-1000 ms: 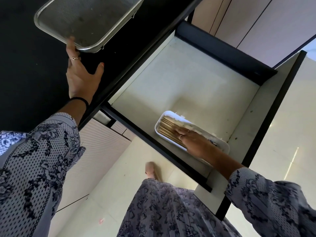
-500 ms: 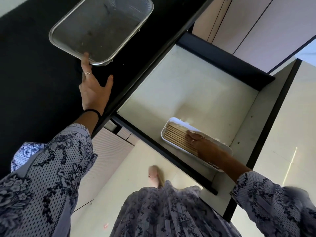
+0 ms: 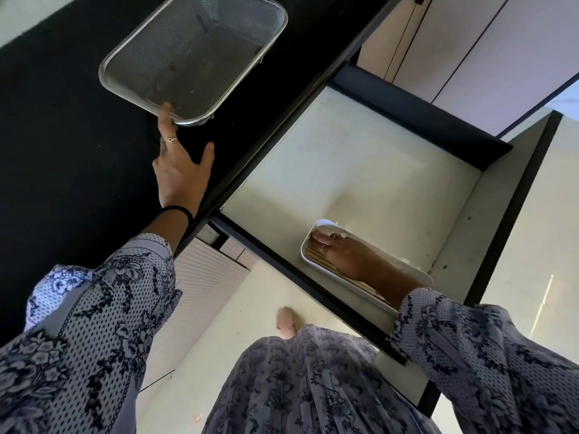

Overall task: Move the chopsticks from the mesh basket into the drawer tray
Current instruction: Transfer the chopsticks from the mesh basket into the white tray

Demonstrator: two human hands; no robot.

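Observation:
A metal mesh basket sits on the black counter with no chopsticks showing inside. My left hand lies flat on the counter, one fingertip touching the basket's near rim. In the open drawer a white oblong tray holds a bundle of wooden chopsticks. My right hand rests palm down on the chopsticks inside the tray, fingers stretched to its far end. The hand and wrist hide most of the bundle.
The black counter fills the left. The drawer's dark front edge runs diagonally below the tray. Pale cabinet doors stand behind. My patterned dress and one foot are over the light floor.
My right hand has slid along the chopsticks toward the tray's far end. The left hand has kept its fingertip on the basket rim; the camera has shifted.

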